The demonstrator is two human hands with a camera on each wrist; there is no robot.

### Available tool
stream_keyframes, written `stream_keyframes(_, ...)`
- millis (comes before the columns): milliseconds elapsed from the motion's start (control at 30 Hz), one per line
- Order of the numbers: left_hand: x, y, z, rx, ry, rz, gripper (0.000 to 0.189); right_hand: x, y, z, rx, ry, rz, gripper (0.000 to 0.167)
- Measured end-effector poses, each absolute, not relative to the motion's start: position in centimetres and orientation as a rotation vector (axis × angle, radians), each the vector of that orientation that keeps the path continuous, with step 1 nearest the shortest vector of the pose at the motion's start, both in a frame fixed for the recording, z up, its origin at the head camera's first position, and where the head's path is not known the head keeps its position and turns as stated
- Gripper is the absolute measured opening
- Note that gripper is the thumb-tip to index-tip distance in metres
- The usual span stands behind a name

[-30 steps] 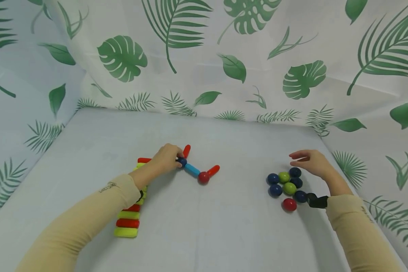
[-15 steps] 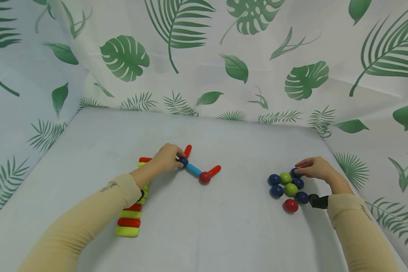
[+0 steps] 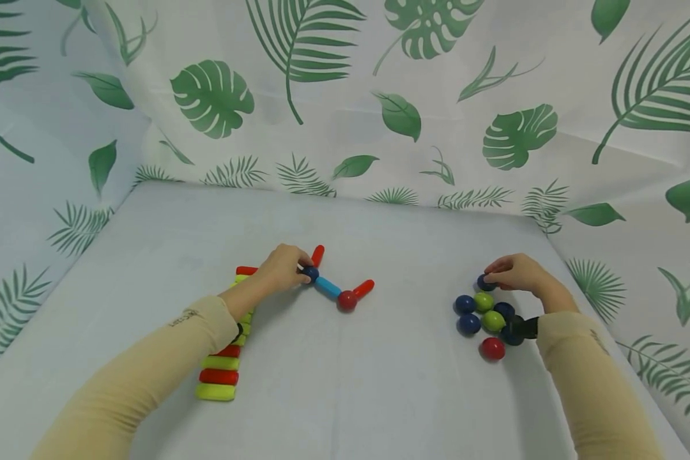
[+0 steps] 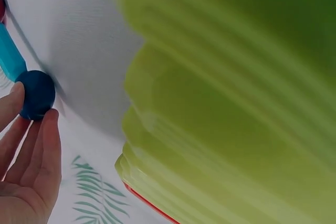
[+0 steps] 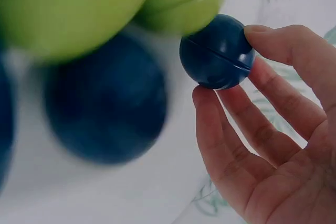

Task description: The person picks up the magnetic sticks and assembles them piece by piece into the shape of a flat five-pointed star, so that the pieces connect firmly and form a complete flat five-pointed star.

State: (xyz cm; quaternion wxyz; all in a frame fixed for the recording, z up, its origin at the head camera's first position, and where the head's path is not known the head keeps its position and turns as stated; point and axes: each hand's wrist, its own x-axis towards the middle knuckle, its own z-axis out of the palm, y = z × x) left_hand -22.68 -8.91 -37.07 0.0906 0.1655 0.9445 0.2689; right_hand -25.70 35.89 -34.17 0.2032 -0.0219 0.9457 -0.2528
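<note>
My left hand (image 3: 282,267) pinches a dark blue ball (image 4: 38,95) between thumb and fingertips. That ball is one end of a joined piece on the table: a light blue rod (image 3: 327,287) links it to a red ball (image 3: 347,300), and a red rod (image 3: 363,289) sticks out from the red one. Another red rod (image 3: 318,255) stands out behind the blue ball. Over at the right, my right hand (image 3: 514,271) holds a loose dark blue ball (image 5: 217,52) by thumb and fingertips, at the back of a group of balls.
In that group, several blue balls (image 3: 468,324), two green balls (image 3: 493,321) and a red ball (image 3: 492,348) sit close together. A column of red and yellow-green rods (image 3: 216,391) lies at the left, partly under my left forearm. A leaf-print cloth (image 3: 345,96) rises behind the table.
My right hand came down onto the rearmost blue ball, took hold of it and shifted it left, slightly away from the group. The left hand keeps its grip in place.
</note>
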Motion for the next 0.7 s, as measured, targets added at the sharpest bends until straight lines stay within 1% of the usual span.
stream_keyframes(167, -22.6, -8.9, -36.9, 0.536, 2.823, 0.742, 0.030, -26.7, 33.7, -33.4, -0.124, 2.651, -0.688, 0.042)
stream_keyframes(367, -22.6, -8.7, -36.7, 0.584, 2.833, 0.703, 0.030, -27.9, 30.4, -32.8, -0.188, 2.647, -0.711, 0.039)
stream_keyframes(700, -22.9, -8.7, -37.0, 0.599, 2.846, 0.690, 0.030, -29.5, 24.0, -34.1, -0.318, 2.640, -0.777, 0.032)
